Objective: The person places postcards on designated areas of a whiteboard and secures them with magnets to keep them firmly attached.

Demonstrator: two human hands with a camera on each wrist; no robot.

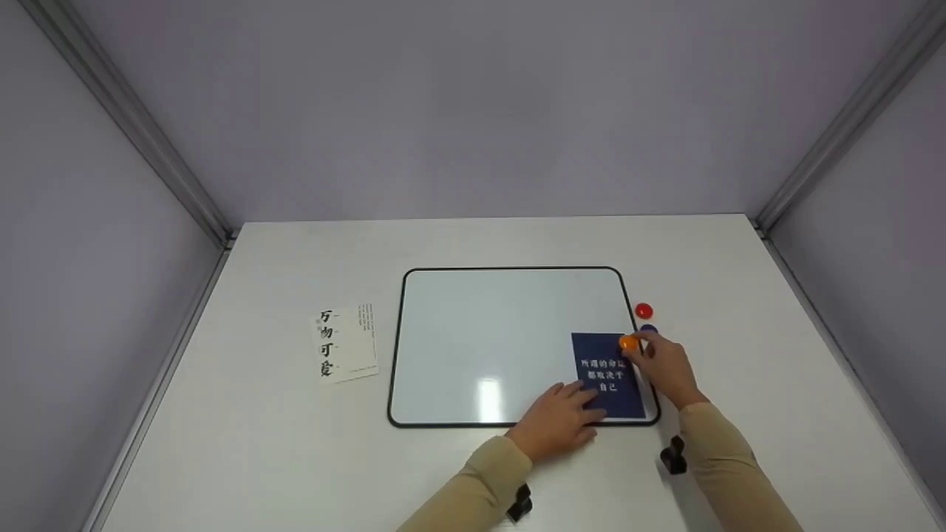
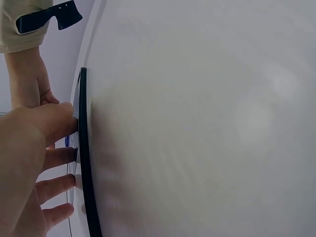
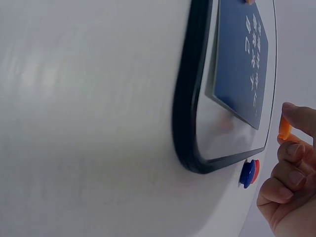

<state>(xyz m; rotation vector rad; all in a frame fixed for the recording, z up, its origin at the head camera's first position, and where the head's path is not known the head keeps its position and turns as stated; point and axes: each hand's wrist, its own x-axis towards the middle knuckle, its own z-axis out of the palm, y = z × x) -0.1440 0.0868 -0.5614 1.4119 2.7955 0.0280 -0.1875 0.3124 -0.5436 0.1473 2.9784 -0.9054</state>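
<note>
Orange disc (image 1: 628,343), pinched between the thumb and index finger of the right hand (image 1: 667,369), at the upper right corner of a navy card (image 1: 607,373); whether disc and card touch cannot be told. The card, printed with white characters, lies in the lower right corner of a black-rimmed whiteboard (image 1: 488,332). The left hand (image 1: 556,423), fingers spread, reaches across the board's lower rim onto the card's lower left part. Just beyond the right rim lie a blue disc (image 3: 248,174) and a red disc (image 1: 644,311). Left of the board, a pale card (image 1: 346,343) with black characters rests on the white table (image 1: 222,443).
</note>
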